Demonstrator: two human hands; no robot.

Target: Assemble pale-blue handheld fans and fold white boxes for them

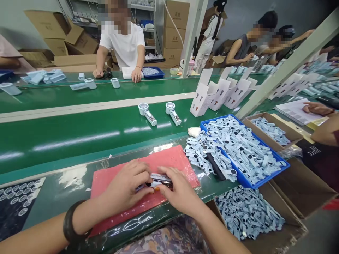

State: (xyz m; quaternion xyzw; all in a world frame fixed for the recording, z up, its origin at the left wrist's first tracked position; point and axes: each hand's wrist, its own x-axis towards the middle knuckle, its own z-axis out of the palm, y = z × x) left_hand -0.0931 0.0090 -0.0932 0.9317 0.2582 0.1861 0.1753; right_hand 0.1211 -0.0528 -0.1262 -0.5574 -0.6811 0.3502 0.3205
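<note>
Over a pink mat (116,208) on the bench, my left hand (129,183) and my right hand (177,187) hold a small handheld device (159,179) between them. The device has a dark, shiny face and a pale strip with lettering. The fingers of both hands curl around its ends and hide much of it; both thumbs meet near its lower edge. Beyond the mat, two light-blue devices with round heads (150,116) (174,116) lie on the green conveyor (79,141).
Right of the mat are loose light-blue parts (196,151) with a black-handled tool (215,166), a blue tray (284,164) and a cardboard box (293,225) of parts. White boxes (200,100) stand on the belt. A co-worker (123,46) sits opposite; a metal post slants at right.
</note>
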